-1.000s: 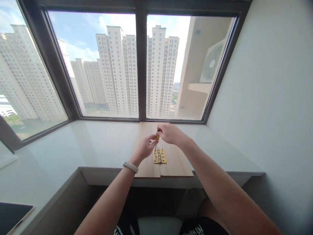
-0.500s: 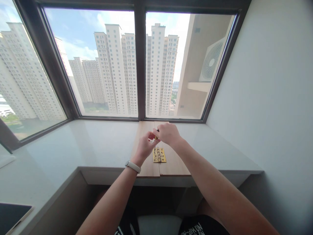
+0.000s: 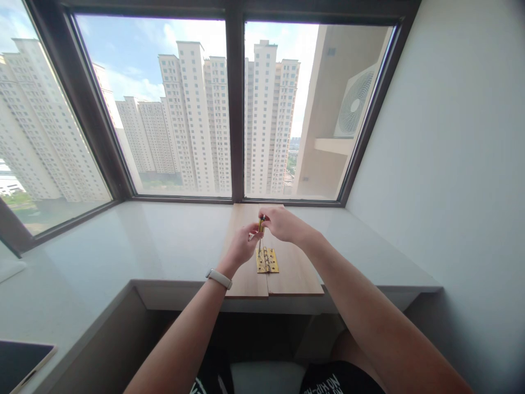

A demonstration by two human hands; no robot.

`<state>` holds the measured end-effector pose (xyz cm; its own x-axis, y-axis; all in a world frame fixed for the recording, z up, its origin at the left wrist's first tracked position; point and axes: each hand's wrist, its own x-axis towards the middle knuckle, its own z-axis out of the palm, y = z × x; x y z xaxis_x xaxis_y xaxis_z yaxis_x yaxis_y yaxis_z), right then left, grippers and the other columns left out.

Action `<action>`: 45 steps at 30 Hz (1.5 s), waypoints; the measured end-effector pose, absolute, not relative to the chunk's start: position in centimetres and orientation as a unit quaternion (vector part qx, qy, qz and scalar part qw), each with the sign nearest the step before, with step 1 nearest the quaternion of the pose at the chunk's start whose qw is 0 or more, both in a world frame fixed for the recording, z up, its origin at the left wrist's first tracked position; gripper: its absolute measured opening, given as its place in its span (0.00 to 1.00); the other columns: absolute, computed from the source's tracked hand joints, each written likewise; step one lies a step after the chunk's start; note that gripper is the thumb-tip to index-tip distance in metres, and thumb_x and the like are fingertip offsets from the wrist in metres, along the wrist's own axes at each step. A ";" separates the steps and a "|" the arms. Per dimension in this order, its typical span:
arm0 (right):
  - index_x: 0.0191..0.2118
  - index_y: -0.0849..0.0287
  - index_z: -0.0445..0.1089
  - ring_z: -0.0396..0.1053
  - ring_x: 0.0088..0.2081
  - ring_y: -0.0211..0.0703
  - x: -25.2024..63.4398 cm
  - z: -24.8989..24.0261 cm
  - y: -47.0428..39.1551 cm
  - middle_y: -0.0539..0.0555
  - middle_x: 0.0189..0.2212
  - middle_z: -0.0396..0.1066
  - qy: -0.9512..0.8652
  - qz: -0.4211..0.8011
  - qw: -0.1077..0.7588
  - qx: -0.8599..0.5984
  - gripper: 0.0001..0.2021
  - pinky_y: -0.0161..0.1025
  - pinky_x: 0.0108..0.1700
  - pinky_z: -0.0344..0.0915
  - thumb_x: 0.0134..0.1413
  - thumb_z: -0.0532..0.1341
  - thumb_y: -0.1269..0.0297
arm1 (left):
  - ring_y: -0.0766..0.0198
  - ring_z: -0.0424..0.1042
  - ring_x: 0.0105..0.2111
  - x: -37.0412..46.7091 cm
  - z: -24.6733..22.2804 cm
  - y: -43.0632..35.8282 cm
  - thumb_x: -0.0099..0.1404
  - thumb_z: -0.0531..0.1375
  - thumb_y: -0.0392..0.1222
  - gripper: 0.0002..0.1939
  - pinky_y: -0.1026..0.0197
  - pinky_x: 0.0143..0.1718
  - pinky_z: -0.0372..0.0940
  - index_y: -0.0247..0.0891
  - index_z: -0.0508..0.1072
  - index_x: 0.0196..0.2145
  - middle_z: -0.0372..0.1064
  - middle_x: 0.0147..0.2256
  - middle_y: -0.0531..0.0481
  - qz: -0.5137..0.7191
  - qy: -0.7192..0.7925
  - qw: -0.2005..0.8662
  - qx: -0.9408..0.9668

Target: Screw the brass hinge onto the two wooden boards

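A screwdriver (image 3: 261, 224) with a yellow and black handle stands nearly upright over a brass hinge (image 3: 272, 262). My right hand (image 3: 282, 223) has its fingers closed on the top of the handle. Lower on the same handle, the fingers of my left hand (image 3: 243, 241) are closed round it. The thin shaft runs down to the hinge's left leaf, near its upper hole; whether a screw sits under the tip is too small to tell. The hinge lies spread across the seam between two light wooden boards, the left board (image 3: 245, 282) and the right board (image 3: 292, 279).
The boards lie on a white counter (image 3: 176, 241) below a dark-framed window (image 3: 235, 109). A white wall (image 3: 451, 137) rises on the right. At the lower left is a dark flat device (image 3: 24, 361) with a light edge.
My right hand has shifted slightly on the handle, showing more of it. My left hand and wrist have moved a little down and to the left. The hinge and boards stay put.
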<state>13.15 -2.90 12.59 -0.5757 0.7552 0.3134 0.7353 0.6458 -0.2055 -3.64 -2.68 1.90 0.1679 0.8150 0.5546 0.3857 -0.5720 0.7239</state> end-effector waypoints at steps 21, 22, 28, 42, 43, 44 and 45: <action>0.32 0.58 0.75 0.72 0.40 0.51 11.5 12.8 -3.9 0.60 0.32 0.75 -0.820 -0.106 0.114 -0.552 0.26 0.40 0.39 0.61 0.67 0.48 0.47 | 0.62 0.72 0.33 -2.2 2.4 -3.6 0.63 0.63 0.49 0.10 0.59 0.36 0.67 0.40 0.73 0.37 0.74 0.32 0.50 0.546 0.446 0.157 0.692; 0.32 0.58 0.75 0.72 0.39 0.51 11.6 12.8 -3.9 0.60 0.32 0.75 -0.819 -0.104 0.117 -0.552 0.26 0.40 0.39 0.60 0.67 0.48 0.46 | 0.62 0.72 0.33 -2.3 2.4 -3.5 0.63 0.63 0.49 0.10 0.59 0.36 0.67 0.40 0.73 0.37 0.74 0.32 0.50 0.545 0.444 0.157 0.694; 0.48 0.55 0.69 0.72 0.39 0.46 12.4 12.7 -3.7 0.56 0.37 0.75 -0.849 -0.042 0.143 -0.508 0.16 0.36 0.36 0.58 0.63 0.57 0.49 | 0.61 0.74 0.35 -3.0 2.4 -3.3 0.66 0.60 0.48 0.10 0.58 0.38 0.67 0.40 0.74 0.37 0.76 0.34 0.49 0.530 0.439 0.179 0.703; 0.40 0.56 0.70 0.71 0.40 0.46 12.3 12.4 -4.2 0.56 0.39 0.75 -0.852 -0.086 0.136 -0.497 0.14 0.37 0.37 0.57 0.67 0.53 0.54 | 0.59 0.73 0.41 -3.1 1.4 -3.4 0.67 0.59 0.45 0.13 0.56 0.41 0.69 0.41 0.73 0.48 0.73 0.45 0.44 0.504 0.423 0.219 0.720; 0.39 0.56 0.70 0.71 0.39 0.46 12.3 12.4 -4.2 0.55 0.38 0.75 -0.849 -0.088 0.140 -0.503 0.15 0.37 0.36 0.57 0.67 0.52 0.52 | 0.59 0.73 0.41 -3.1 1.4 -3.5 0.66 0.61 0.46 0.14 0.55 0.42 0.69 0.41 0.73 0.48 0.73 0.45 0.44 0.508 0.429 0.210 0.717; 0.39 0.56 0.70 0.71 0.37 0.45 12.3 12.2 -4.2 0.55 0.37 0.75 -0.844 -0.088 0.143 -0.509 0.16 0.37 0.35 0.56 0.67 0.51 0.52 | 0.59 0.73 0.40 -3.1 1.4 -3.6 0.65 0.62 0.46 0.15 0.55 0.42 0.69 0.41 0.72 0.48 0.73 0.45 0.45 0.511 0.433 0.200 0.715; 0.38 0.56 0.71 0.70 0.36 0.45 12.3 12.1 -4.1 0.55 0.36 0.75 -0.840 -0.089 0.146 -0.516 0.17 0.37 0.35 0.56 0.67 0.51 0.51 | 0.59 0.73 0.40 -3.1 1.4 -3.6 0.64 0.62 0.47 0.16 0.55 0.41 0.69 0.42 0.72 0.48 0.73 0.44 0.45 0.514 0.438 0.192 0.712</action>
